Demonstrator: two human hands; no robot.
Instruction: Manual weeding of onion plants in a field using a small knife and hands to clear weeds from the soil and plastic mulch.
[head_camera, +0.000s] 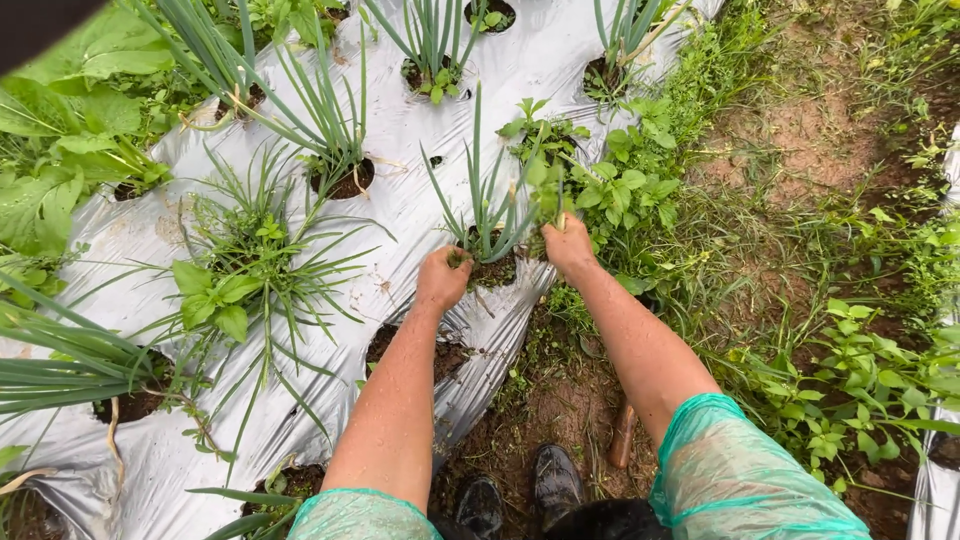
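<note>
Hands, two: left hand (442, 277) and right hand (568, 246) grip weeds (545, 190).

We see a silvery-grey plastic sheet (400, 200) with dark brown soil in its round planting holes (345, 183), from which rise bright green onion-like shoots (485, 200). Our sleeves (740, 470) are translucent teal-green, our boots (555, 485) glossy black. The path (800, 130) is reddish-brown earth patched with green weeds (620, 190).
</note>
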